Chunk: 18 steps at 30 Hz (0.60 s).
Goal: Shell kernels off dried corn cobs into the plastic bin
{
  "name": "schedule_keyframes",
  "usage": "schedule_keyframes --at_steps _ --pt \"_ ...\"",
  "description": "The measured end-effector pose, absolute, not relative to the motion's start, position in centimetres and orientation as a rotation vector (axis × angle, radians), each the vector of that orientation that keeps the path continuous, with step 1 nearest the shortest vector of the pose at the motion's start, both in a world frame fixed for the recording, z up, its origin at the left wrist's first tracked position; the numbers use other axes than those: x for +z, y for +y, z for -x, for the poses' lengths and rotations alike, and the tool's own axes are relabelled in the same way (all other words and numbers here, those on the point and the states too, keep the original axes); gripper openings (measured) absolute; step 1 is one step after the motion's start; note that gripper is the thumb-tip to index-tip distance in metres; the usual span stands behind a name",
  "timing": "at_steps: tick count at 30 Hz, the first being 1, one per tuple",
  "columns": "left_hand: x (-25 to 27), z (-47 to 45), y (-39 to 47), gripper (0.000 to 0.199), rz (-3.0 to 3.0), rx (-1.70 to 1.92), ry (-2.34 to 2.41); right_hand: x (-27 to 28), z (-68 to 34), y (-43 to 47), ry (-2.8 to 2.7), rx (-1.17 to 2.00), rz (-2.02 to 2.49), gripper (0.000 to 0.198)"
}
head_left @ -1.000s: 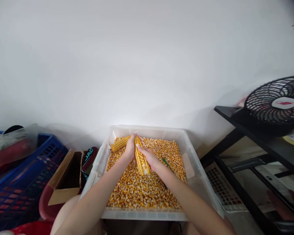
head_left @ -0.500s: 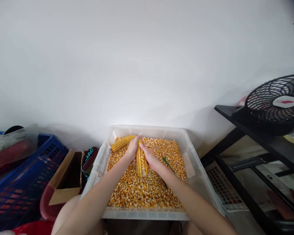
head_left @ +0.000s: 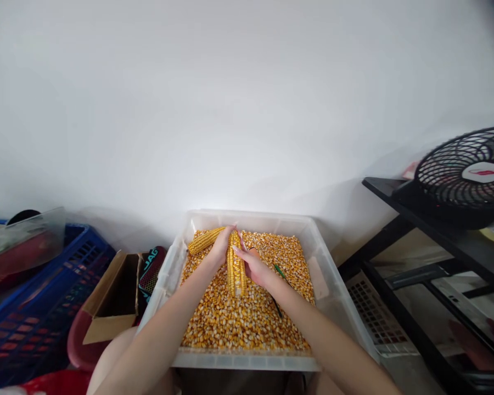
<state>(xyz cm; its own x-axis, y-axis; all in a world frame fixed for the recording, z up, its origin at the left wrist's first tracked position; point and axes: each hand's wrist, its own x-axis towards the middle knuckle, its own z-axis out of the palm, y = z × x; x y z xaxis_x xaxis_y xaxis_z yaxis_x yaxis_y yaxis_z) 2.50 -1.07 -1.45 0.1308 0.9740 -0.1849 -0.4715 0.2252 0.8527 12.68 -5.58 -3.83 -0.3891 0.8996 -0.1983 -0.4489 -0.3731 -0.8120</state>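
Observation:
An ear of corn (head_left: 235,271) is held over the bin between my two hands, its near end pointing toward me. My left hand (head_left: 221,245) is closed round its far left side. On the right side, my right hand (head_left: 251,263) grips it with the thumb pressed on the kernels. Some rows near its right side look stripped. Loose corn kernels (head_left: 239,323) fill the translucent plastic bin (head_left: 341,307). Another ear of corn (head_left: 203,241) lies on the kernels at the back left, just past my left hand.
A thin green and black tool (head_left: 278,270) lies partly under my right forearm. Left of the bin stand a cardboard box (head_left: 109,329) and a blue basket (head_left: 82,241). At right, a black fan (head_left: 465,170) sits on a black shelf (head_left: 385,189); a white wall rises behind.
My right thumb has moved slightly down the held ear, and more stripped rows show along its right side. My left hand stays nearly in place.

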Motion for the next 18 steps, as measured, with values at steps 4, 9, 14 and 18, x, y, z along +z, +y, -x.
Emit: schedule_keyframes --at_steps 4,9,14,18 --pt "-1.2 -2.9 -1.5 0.027 -0.857 1.342 0.981 -3.6 -12.4 -6.0 -0.806 1.833 0.842 0.049" --pt "-0.9 -3.4 -1.8 0.029 -0.891 1.358 0.969 -3.6 -12.2 -6.0 -0.834 1.787 0.902 0.05" --pt "-1.4 -3.4 -1.7 0.027 -0.807 1.316 0.966 -3.2 -12.6 -5.8 -0.774 1.826 0.946 0.048" --pt "-1.2 -3.5 -1.8 0.028 -0.814 1.309 0.969 -2.7 -12.7 -5.9 -0.749 1.848 0.914 0.046"
